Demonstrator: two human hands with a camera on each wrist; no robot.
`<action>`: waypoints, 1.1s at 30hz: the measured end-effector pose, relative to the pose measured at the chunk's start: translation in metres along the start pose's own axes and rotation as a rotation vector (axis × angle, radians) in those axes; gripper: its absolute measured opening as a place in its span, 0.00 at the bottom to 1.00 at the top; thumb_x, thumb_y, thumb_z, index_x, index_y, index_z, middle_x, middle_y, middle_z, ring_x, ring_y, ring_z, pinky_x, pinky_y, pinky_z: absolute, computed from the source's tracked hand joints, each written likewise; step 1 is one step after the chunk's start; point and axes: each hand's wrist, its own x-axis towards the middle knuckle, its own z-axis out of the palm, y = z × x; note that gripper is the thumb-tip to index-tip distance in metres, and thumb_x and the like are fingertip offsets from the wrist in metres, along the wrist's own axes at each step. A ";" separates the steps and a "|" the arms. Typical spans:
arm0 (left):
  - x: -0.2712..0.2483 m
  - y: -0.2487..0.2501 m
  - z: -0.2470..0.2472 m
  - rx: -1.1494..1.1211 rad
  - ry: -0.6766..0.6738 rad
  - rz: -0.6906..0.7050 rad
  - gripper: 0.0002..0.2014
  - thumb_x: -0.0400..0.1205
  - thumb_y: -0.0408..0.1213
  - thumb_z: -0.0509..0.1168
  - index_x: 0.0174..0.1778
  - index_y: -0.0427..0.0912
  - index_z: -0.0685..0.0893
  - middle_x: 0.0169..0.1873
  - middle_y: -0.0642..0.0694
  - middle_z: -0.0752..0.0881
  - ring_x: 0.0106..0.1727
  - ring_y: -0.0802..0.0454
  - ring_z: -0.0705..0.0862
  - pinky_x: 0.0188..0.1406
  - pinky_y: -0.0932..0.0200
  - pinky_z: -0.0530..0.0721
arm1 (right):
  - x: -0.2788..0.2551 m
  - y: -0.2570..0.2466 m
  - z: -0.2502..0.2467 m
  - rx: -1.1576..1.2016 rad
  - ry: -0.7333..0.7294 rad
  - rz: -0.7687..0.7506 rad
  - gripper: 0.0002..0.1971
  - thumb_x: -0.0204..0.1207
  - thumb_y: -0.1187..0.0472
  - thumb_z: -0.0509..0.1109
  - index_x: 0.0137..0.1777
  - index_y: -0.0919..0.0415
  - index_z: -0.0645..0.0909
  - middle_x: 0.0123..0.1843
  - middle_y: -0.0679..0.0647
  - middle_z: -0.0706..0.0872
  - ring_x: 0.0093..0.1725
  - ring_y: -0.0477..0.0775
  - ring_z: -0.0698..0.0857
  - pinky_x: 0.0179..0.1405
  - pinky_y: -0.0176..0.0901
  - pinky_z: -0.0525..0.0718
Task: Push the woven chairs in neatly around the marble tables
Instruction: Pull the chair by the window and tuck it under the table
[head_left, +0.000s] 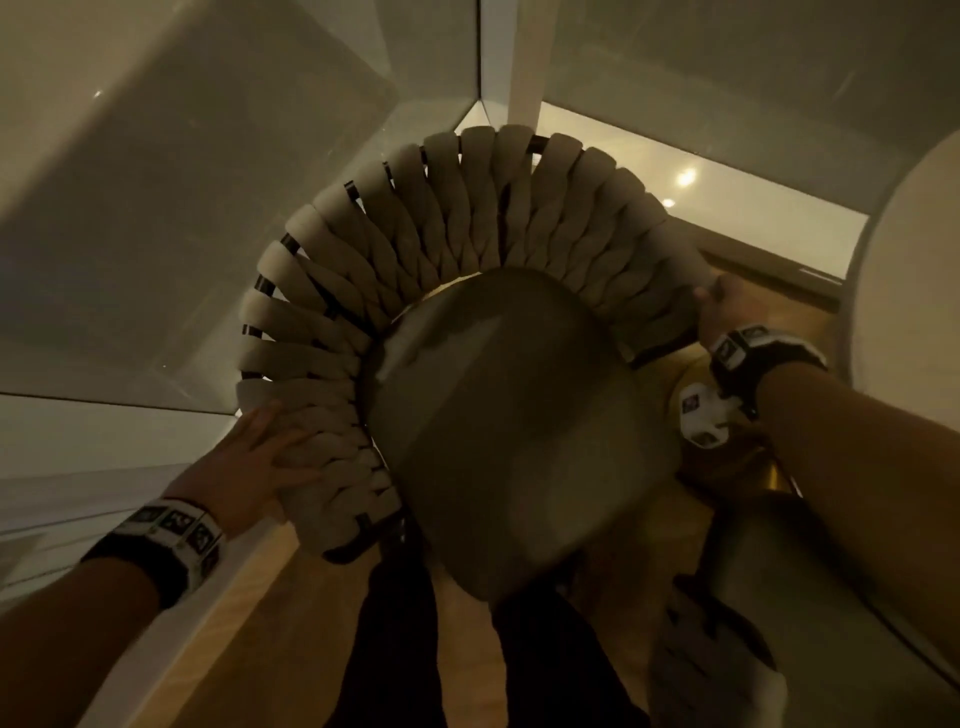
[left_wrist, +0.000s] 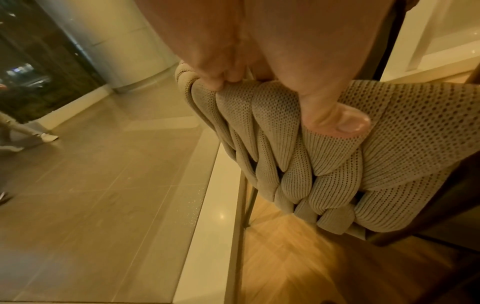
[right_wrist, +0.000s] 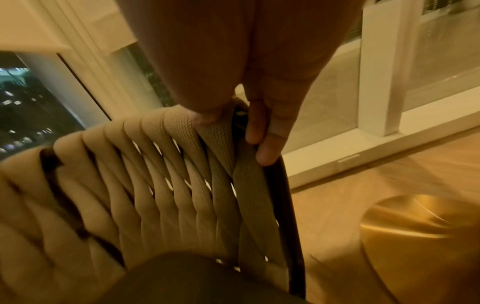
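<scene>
Seen from above in the head view, a woven chair (head_left: 467, 208) has a curved beige rope backrest and a dark seat cushion (head_left: 509, 431). My left hand (head_left: 260, 457) grips the left end of the backrest; the left wrist view shows my thumb (left_wrist: 337, 119) pressed into the woven straps (left_wrist: 337, 174) and my fingers curled over the top. My right hand (head_left: 727, 312) holds the right end, its fingers (right_wrist: 265, 127) wrapped round the dark frame beside the weave (right_wrist: 155, 164). The pale round marble table (head_left: 914, 270) stands at the right, on a gold base (right_wrist: 415, 236).
Glass panels and a white ledge (head_left: 156, 260) close in the left and far sides. A second chair (head_left: 779, 597) sits at the lower right. My legs stand just behind the seat on the wooden floor. Beyond the glass, another person's legs (left_wrist: 20, 133) show.
</scene>
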 end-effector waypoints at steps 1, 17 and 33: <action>0.007 0.007 0.000 -0.021 0.060 0.000 0.33 0.50 0.47 0.87 0.52 0.57 0.88 0.62 0.36 0.85 0.69 0.22 0.70 0.79 0.49 0.44 | 0.015 -0.013 -0.007 0.002 -0.009 -0.043 0.22 0.86 0.48 0.55 0.74 0.60 0.68 0.67 0.69 0.79 0.63 0.72 0.80 0.52 0.58 0.76; 0.128 0.136 -0.087 -0.184 -0.020 -0.297 0.30 0.77 0.59 0.64 0.76 0.64 0.68 0.80 0.47 0.64 0.82 0.29 0.48 0.82 0.32 0.41 | -0.115 -0.031 0.042 -0.069 -0.348 -0.415 0.16 0.83 0.52 0.62 0.67 0.56 0.81 0.66 0.57 0.85 0.64 0.58 0.83 0.62 0.45 0.78; 0.124 0.073 -0.068 -0.233 0.067 -0.113 0.23 0.79 0.58 0.61 0.71 0.64 0.75 0.77 0.47 0.70 0.81 0.35 0.50 0.79 0.32 0.47 | -0.228 -0.037 0.155 0.051 -0.422 -0.119 0.26 0.79 0.44 0.65 0.74 0.55 0.70 0.72 0.61 0.77 0.71 0.64 0.76 0.71 0.55 0.74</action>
